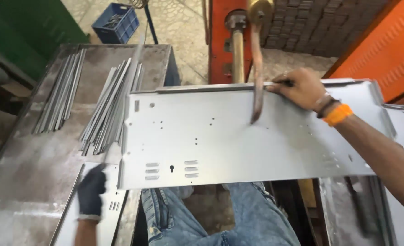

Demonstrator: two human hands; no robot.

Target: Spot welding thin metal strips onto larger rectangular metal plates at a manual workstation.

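Grey sheet metal fills the head view: we see a large punched panel [238, 136] lying flat across the lap, over blue jeans [252, 214], under a curved copper welding arm [257, 73]. The right hand [300, 87], bare with an orange wristband [338, 115], curls its fingers [282, 84] over the panel's far folded edge, gripping it. The left hand [91, 187], in a dark glove, rests on a second panel [97, 209] lying on the steel table [33, 173]; whether it grips we cannot tell. Bundles of thin metal strips [111, 107] lie on the table beyond.
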